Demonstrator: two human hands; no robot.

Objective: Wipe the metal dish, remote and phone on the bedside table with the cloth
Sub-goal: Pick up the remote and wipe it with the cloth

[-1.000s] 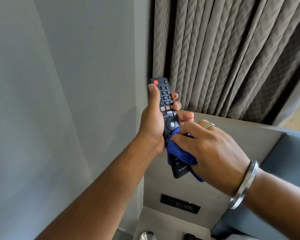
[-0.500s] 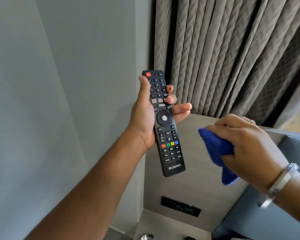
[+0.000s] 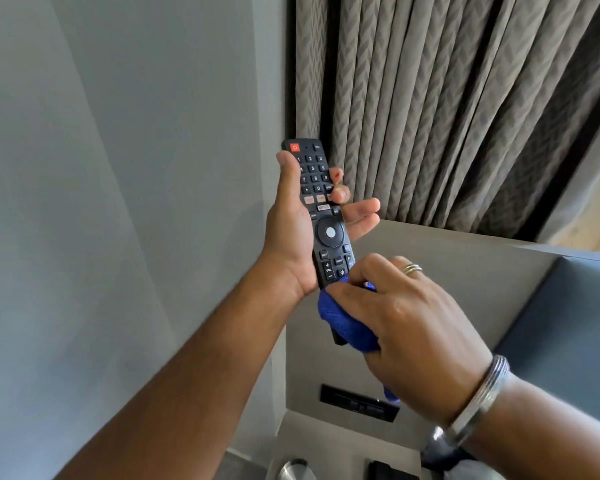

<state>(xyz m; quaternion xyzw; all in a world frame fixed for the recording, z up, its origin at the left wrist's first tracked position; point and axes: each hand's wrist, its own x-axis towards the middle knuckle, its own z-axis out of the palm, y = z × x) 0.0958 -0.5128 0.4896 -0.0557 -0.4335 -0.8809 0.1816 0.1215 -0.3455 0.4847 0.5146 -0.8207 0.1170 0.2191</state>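
Observation:
My left hand (image 3: 293,233) holds a black remote (image 3: 317,199) upright in the air, buttons facing me, thumb along its left edge. My right hand (image 3: 409,323) grips a bunched blue cloth (image 3: 343,323) and presses it over the remote's lower end, hiding the bottom buttons. Far below, at the frame's bottom edge, the rim of the metal dish (image 3: 295,471) and a corner of a dark phone (image 3: 390,472) show on the bedside table (image 3: 333,441).
A grey wall fills the left. Patterned grey curtains (image 3: 447,109) hang behind. A beige headboard panel (image 3: 465,271) with a dark socket strip (image 3: 359,403) stands below the hands, and a blue-grey padded panel (image 3: 568,341) lies to the right.
Half a second ago the cloth hand was apart, to the right of the remote. It has moved back left and now covers the remote's lower end with the cloth.

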